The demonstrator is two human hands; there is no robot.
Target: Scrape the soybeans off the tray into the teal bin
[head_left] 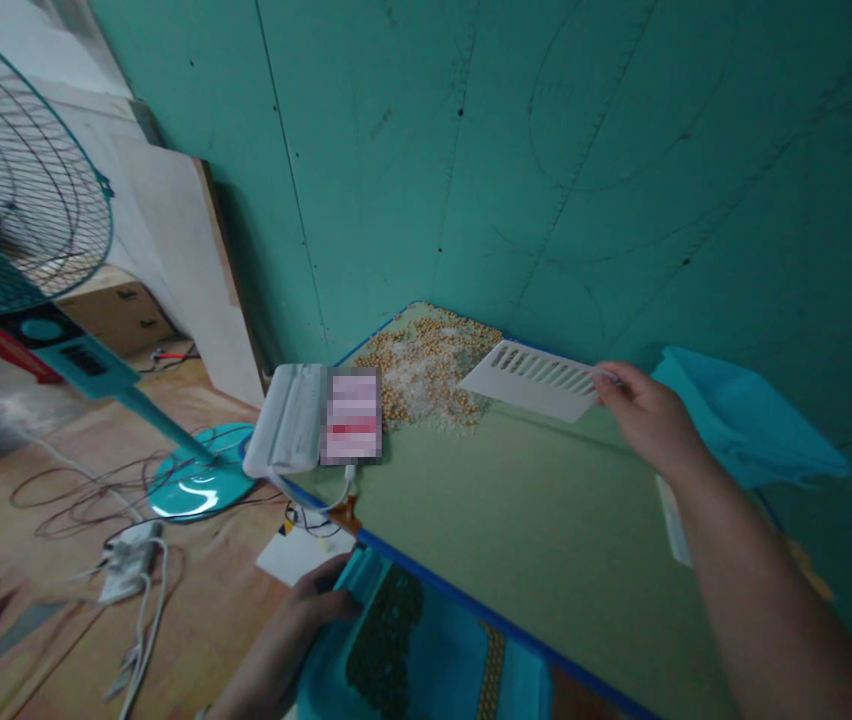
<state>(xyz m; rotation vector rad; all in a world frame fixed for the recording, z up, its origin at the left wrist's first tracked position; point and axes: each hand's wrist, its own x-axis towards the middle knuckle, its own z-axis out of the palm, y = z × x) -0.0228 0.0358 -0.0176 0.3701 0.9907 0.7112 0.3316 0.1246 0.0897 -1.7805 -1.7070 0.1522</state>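
Observation:
My right hand pinches one end of a white slotted plastic board above the table. The board's far end is at the edge of a pile of round, tan soybean-like beans mixed with whitish grains. Below the table's front edge, my left hand is closed on the left rim of a blue plastic tub. Inside the tub lie small dark green beans on the left and a strip of tan beans on the right.
On the table's left stand a white device and a blurred-out screen with a cable. A blue bag hangs at the right by the green wall. Left are a fan, cords and a power strip.

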